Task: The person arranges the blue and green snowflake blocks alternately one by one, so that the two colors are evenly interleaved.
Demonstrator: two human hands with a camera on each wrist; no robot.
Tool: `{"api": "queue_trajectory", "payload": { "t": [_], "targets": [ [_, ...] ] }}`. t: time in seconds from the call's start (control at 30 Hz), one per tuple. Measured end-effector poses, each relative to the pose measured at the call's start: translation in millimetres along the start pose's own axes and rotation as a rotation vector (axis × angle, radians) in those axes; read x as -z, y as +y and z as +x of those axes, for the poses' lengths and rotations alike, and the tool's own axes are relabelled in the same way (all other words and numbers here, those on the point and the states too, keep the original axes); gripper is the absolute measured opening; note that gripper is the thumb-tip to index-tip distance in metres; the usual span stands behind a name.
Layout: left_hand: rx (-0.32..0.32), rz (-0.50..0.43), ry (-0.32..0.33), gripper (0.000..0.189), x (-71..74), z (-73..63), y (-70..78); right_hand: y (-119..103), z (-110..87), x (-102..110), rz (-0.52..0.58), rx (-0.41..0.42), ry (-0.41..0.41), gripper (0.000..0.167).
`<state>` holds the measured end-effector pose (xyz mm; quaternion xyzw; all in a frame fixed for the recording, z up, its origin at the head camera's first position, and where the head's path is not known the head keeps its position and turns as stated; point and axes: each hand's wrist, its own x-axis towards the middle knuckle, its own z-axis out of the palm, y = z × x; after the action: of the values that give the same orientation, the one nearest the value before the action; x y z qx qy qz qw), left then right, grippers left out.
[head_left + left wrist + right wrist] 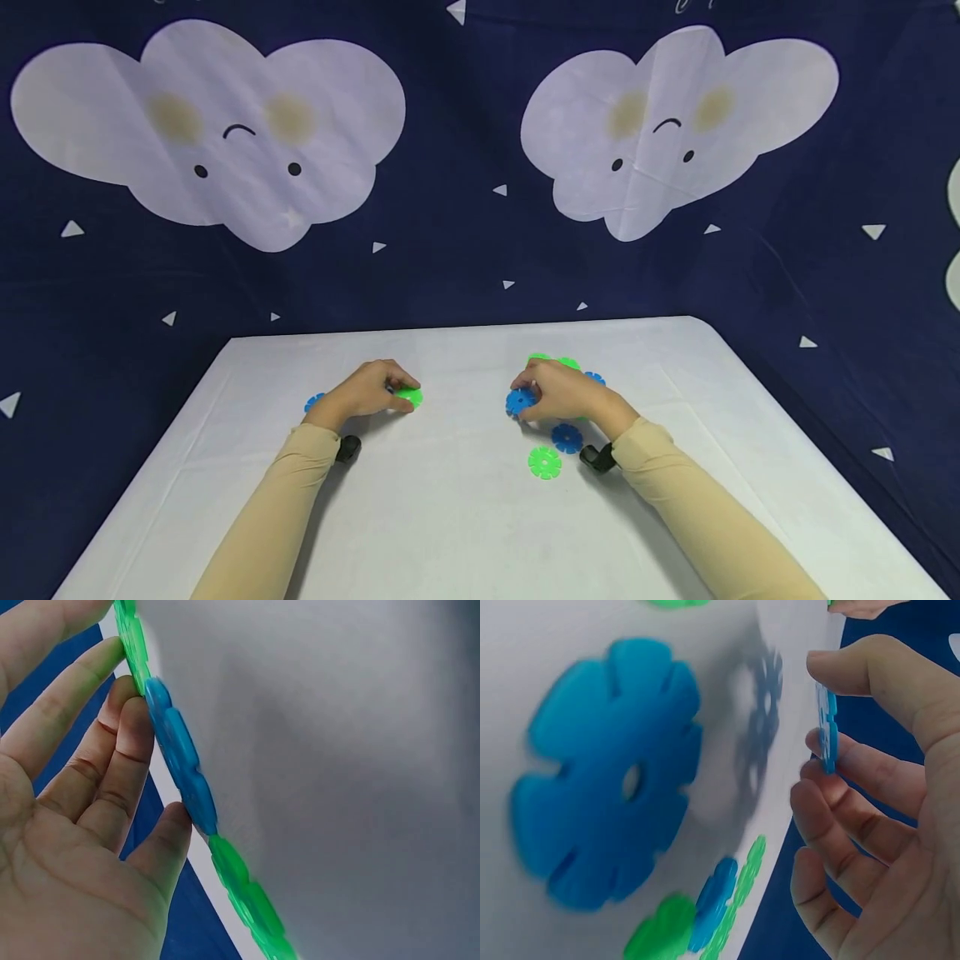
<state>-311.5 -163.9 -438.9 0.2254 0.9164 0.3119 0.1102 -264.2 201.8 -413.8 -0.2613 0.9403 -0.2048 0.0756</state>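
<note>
In the head view my left hand [367, 390] is at the left of the white table, its thumb and forefinger pinching a green flower-shaped disc [412, 397]. From the left wrist view, a blue flower-shaped disc [180, 757] sits end to end between two green ones, in a row along the fingertips. My right hand [564, 390] pinches another blue flower-shaped disc [519, 402] by its edges, between thumb and fingertips. That disc [826, 727] appears nearly edge-on in the right wrist view, held over the table.
Near my right hand lie a blue disc [567, 438], a green disc [545, 462] and, behind the hand, more green [569, 363] and blue [595, 377] discs. Another blue disc [313, 402] shows beside my left wrist. A dark cloud-print cloth [465, 283] hangs behind the table [450, 500].
</note>
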Motion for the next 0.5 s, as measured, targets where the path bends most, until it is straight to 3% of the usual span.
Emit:
{"api": "queue_trajectory", "payload": {
  "t": [0.5],
  "targets": [
    [0.012,-0.030,-0.030,0.048,3.8,-2.2,-0.4,-18.2,39.4,-12.5,0.002,0.032,0.045,0.052]
  ]
}}
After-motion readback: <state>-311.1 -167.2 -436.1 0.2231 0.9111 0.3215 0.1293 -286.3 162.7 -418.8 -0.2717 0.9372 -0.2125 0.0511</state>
